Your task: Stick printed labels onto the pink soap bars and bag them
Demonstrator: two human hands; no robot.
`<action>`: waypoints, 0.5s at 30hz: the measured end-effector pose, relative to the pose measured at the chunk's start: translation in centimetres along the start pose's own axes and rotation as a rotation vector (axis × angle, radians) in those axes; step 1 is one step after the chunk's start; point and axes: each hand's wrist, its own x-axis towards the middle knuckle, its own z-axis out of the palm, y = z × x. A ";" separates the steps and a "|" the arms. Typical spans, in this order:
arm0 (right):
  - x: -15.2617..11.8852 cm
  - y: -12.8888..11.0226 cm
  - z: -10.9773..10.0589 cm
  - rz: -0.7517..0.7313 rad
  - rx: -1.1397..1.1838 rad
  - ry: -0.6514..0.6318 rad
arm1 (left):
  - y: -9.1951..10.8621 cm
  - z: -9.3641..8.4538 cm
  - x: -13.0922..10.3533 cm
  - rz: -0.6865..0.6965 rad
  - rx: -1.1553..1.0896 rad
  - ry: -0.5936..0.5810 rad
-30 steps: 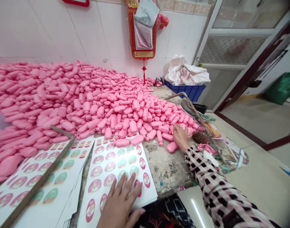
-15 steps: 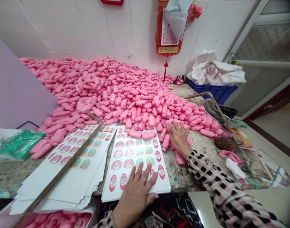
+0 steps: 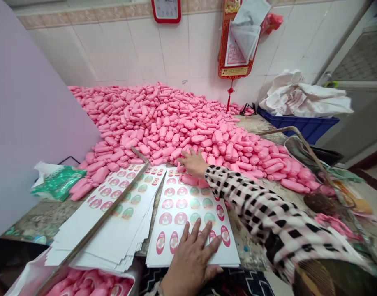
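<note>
My left hand (image 3: 193,257) lies flat with fingers spread on the near edge of a sticker sheet (image 3: 154,255) printed with pink and green labels. My right hand (image 3: 193,163) reaches across to the sheet's far edge, palm down with fingers apart, over the front of a big heap of small pink bottle-shaped pieces (image 3: 163,119). A few pink pieces (image 3: 190,180) lie on the top of the sheet, just under that hand and partly hidden by its wrist. I see nothing gripped in either hand.
A second stack of sticker sheets (image 3: 98,242) lies left, with a metal bar (image 3: 108,209) across it. A box of pink pieces (image 3: 92,283) stands below the table edge. A green packet (image 3: 60,181) is at left, a blue crate (image 3: 299,123) at back right, near a bent metal frame (image 3: 318,158).
My right hand has moved left from the pieces beside the sheet to those at its far edge. My left hand stays on the sheet. The view has tilted up and shifted left.
</note>
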 end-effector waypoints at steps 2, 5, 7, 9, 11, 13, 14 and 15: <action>2.0 -1.2 0.3 -0.020 0.000 -0.018 | 0.0 0.3 -0.1 -0.007 0.000 0.017; 4.1 -2.1 0.8 -0.032 -0.004 -0.034 | -0.2 0.8 -0.2 0.005 0.011 0.041; 4.9 -2.1 1.0 -0.021 -0.007 -0.050 | -0.2 0.8 -0.2 0.014 0.011 0.041; 5.2 -1.8 1.2 0.009 -0.010 -0.070 | -0.3 0.8 -0.2 0.016 0.006 0.035; 5.2 -1.2 1.3 0.040 -0.013 -0.084 | -0.3 0.7 -0.2 0.013 -0.001 0.029; 4.8 -0.7 1.3 0.056 -0.016 -0.083 | -0.2 0.7 -0.2 0.007 -0.007 0.032; 4.5 -0.4 1.3 0.060 -0.018 -0.077 | -0.1 0.8 -0.2 0.001 -0.011 0.035; 4.2 -0.2 1.2 0.063 -0.019 -0.072 | -0.1 0.8 -0.2 -0.006 -0.015 0.039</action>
